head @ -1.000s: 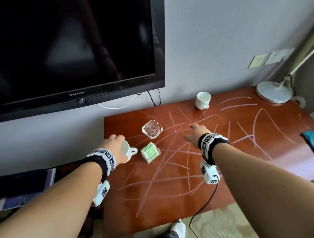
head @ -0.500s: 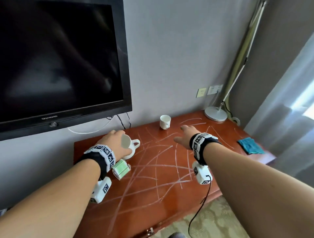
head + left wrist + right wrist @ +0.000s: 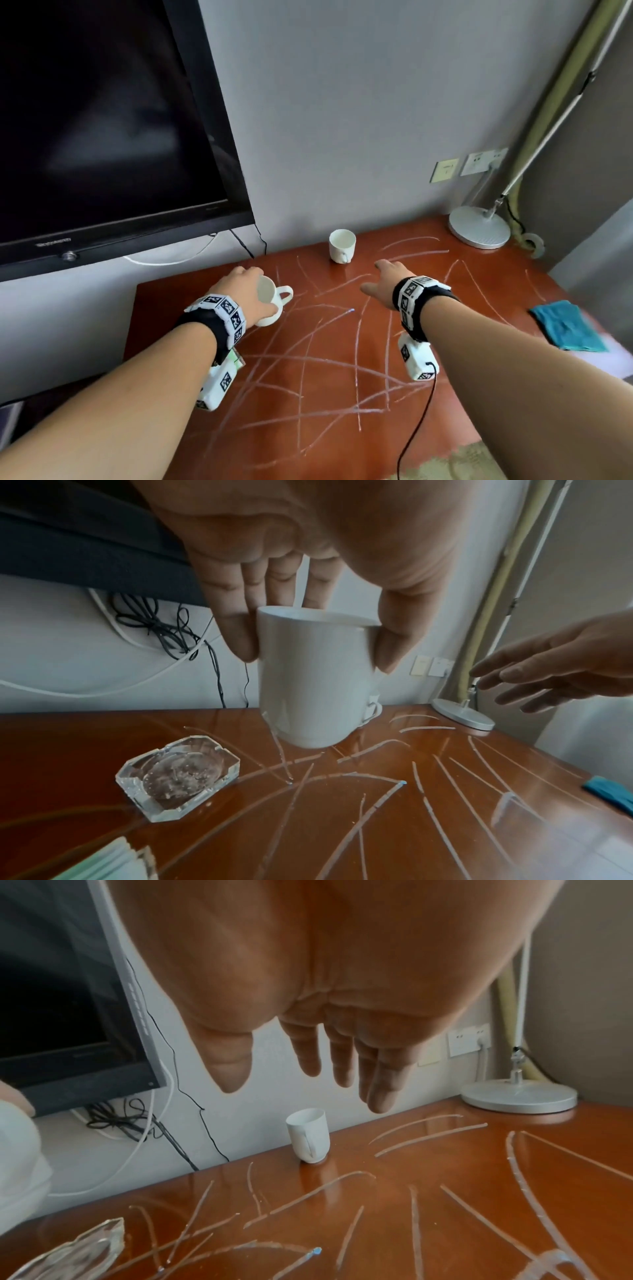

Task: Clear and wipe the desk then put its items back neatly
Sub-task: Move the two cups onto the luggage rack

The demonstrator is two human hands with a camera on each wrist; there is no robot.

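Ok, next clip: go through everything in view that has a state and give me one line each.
Left hand: grips a white mug by its rim.
White mug: lifted off the desk, upright, slightly tilted.
Right hand: empty, fingers straight, above the desk.
Second mug: upright on the desk.
Glass ashtray: on the desk.
Desk: streaked with white marks.
Blue cloth: lying untouched.
TV: off.
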